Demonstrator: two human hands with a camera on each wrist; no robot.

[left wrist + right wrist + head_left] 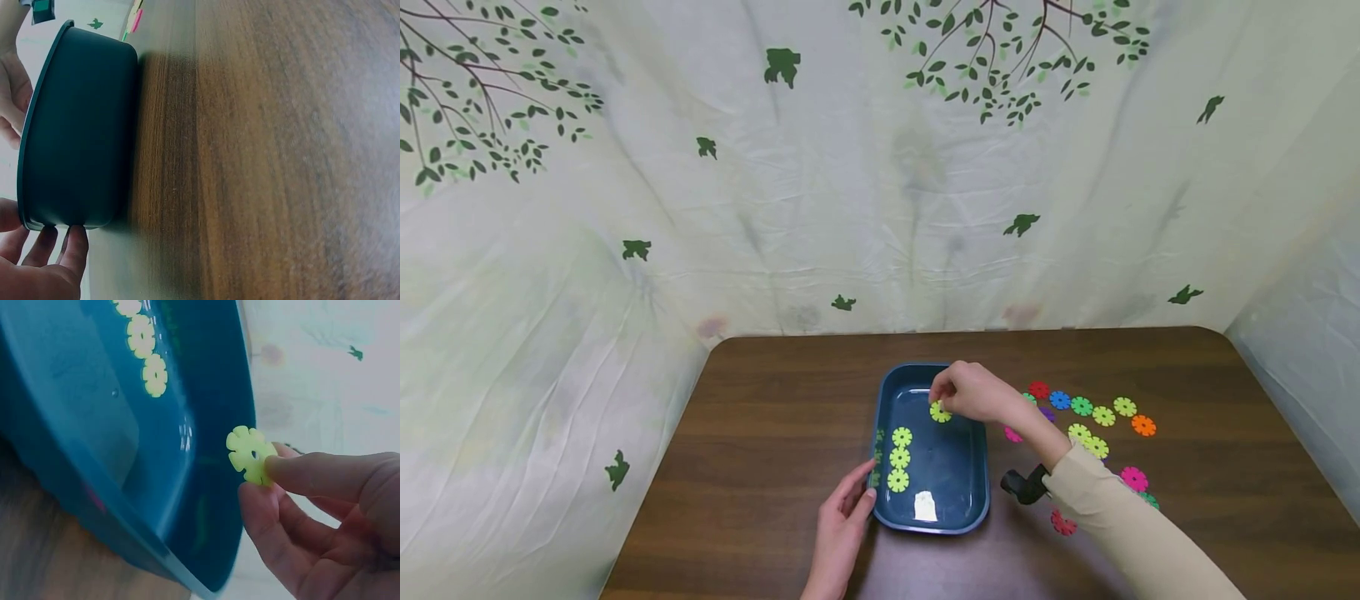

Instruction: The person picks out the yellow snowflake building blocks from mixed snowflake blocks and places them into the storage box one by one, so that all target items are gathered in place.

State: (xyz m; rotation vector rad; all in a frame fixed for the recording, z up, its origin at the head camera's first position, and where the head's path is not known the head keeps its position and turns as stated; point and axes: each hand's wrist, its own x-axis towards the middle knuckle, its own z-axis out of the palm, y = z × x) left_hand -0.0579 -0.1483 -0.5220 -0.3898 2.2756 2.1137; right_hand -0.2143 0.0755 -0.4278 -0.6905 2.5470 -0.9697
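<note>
A blue tray [936,500] stands on the wooden table, with three yellow-green flower-shaped discs [900,457] in a column along its left side. Over the tray's far right part, my right hand [973,392] pinches another yellow-green flower-shaped disc [249,453] between thumb and fingers. The right wrist view shows this disc tilted near the tray wall. My left hand [841,521] touches the tray's left side, thumb and fingers spread along the rim. In the left wrist view its fingertips [76,240] rest against the outer wall.
Right of the tray lie loose flower discs, among them a blue disc [1059,400], an orange disc [1144,426], a pink disc [1134,478] and a red disc [1063,522]. A black wrist camera [1024,486] hangs from the right wrist. A pale leaf-print cloth [880,208] stands behind the table.
</note>
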